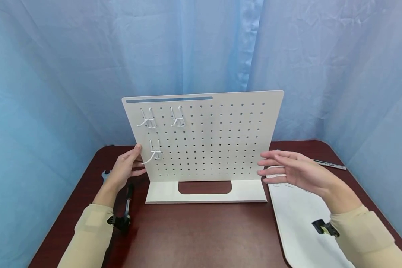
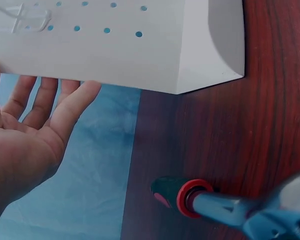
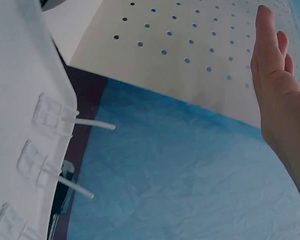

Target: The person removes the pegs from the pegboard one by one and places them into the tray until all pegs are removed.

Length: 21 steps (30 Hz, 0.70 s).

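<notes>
A white pegboard [image 1: 204, 145] stands upright on its flat base [image 1: 162, 191]. Three white wire hooks hang at its left side: an upper-left hook [image 1: 148, 121], another hook [image 1: 178, 120] beside it, and a lower hook [image 1: 154, 153]. My left hand [image 1: 123, 167] grips the board's left edge, thumb on the front and fingers reaching behind, as the left wrist view [image 2: 35, 120] also shows. At the right edge my right hand [image 1: 298, 171] is held up with straight fingers that overlap the board in the head view; nothing lies in its palm [image 3: 280, 95].
A white tray [image 1: 308, 223] on the right bears several loose wire hooks [image 3: 52, 117]. Behind it lies a metal tool [image 1: 329, 164]. Left of the base are a dark-handled tool [image 1: 128, 201] and a wrench [image 1: 105, 175]. Blue curtains [image 1: 214, 44] surround the brown table [image 1: 201, 234].
</notes>
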### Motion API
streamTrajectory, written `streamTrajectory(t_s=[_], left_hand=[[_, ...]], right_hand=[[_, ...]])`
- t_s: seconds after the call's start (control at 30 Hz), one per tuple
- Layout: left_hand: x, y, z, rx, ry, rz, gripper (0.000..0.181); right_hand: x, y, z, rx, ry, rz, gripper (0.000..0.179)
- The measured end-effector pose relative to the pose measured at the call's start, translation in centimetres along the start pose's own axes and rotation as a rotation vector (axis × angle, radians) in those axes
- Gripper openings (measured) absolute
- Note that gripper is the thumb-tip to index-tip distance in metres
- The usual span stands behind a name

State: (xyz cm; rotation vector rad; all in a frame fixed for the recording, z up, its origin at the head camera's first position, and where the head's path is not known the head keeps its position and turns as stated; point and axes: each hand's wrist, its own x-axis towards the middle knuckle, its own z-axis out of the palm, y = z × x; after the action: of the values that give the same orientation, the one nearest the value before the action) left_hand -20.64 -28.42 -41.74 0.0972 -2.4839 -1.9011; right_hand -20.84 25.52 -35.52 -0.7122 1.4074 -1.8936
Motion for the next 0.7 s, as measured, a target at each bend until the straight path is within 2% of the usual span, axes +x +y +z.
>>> streamTrajectory(t_s=[0.13, 0.37, 0.5, 0.7], left_hand=[[0.1, 0.1, -0.4, -0.034, -0.029, -0.01, 0.074], [0.6, 0.1, -1.3, -0.144, -0.123, -0.036, 0.064], [0.9, 0.1, -1.5, -0.117, -0.142, -0.034, 0.063], [1.3, -0.2, -1.1, -0.103, -0.128, -0.032, 0.06]], right_hand=[[2.3, -0.4, 1.4, -0.01, -0.019, 0.002, 0.04], [6.5, -0.8, 4.8, -0.009, 0.042, 0.046, 0.043], [9.4, -1.1, 7.0, 0.021, 0.057, 0.05, 0.052], [14.3, -1.2, 10.4, 0.12, 0.069, 0.052, 0.054]])
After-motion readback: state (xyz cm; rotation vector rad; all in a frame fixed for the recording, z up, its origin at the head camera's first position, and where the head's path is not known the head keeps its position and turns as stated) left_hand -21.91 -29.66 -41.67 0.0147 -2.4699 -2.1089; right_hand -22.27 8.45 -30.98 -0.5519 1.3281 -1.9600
